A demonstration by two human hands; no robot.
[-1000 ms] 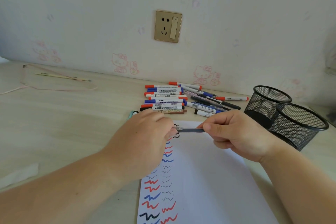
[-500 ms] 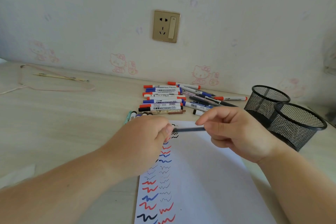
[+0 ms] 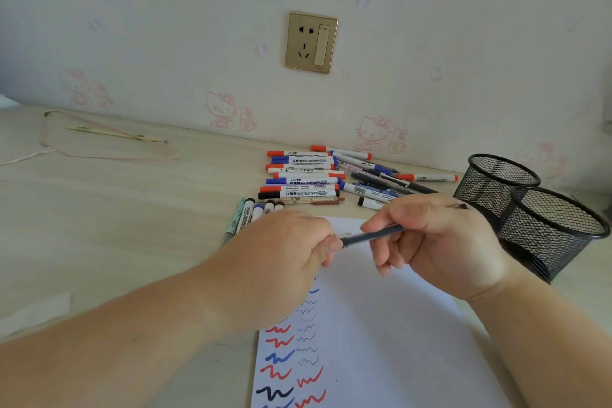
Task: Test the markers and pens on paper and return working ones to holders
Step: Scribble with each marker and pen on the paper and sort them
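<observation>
Both hands meet over the top of the paper [image 3: 381, 341]. Right hand [image 3: 440, 248] pinches a thin dark pen [image 3: 374, 237] between thumb and first finger, near the middle of the pen. Left hand [image 3: 281, 262] has its fingers curled and pinches the pen's left end, where a clear cap or tip [image 3: 344, 235] shows. I cannot tell if the cap is going on or coming off.

I think the pen is light, stiff and a bit smooth, so it could slip or roll. A firm pinch on the middle works best, and the cap should be pulled straight along the pen.

Red, blue and black squiggles [image 3: 284, 358] fill the paper's left side. More markers [image 3: 301, 179] lie in a pile near the wall. 2 black mesh holders [image 3: 559, 228] stand just right of the right hand, touching each other.
</observation>
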